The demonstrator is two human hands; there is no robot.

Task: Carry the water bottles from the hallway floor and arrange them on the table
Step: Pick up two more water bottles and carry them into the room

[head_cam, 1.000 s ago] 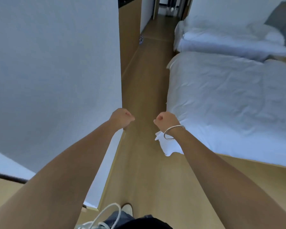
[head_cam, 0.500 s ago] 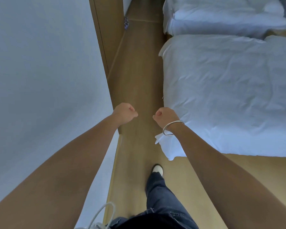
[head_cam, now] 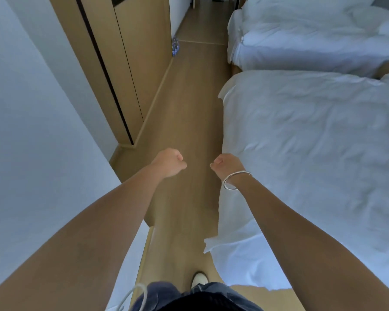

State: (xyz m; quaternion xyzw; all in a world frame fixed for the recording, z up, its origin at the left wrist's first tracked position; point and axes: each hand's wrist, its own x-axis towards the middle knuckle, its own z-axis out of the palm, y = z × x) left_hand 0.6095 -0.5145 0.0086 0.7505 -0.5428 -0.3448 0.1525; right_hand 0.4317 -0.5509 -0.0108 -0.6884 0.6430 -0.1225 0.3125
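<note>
Head view: both fists curled and empty, left hand [head_cam: 169, 162] and right hand [head_cam: 227, 164] out front, free for pickup. Water bottles [head_cam: 175, 47] sit far down the floor [head_cam: 189, 108], against the wooden wall's corner.

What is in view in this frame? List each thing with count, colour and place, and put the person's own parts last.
water bottles: a small cluster, count unclear, clear with blue, on the floor far up the passage against the wooden panel
beds: two, white bedding, along the right side, one beyond the other
floor: one, light wood, running up the middle
wall: one, white, on the left
wooden panel: one, light wood with a dark vertical strip, left of the passage
cord: one, white, at the bottom edge
bracelet: one, silver, on the right wrist
shoe: one, pale, at the bottom centre
trousers: dark blue, at the bottom edge
left hand: fist, holding nothing
right hand: fist, holding nothing
</note>
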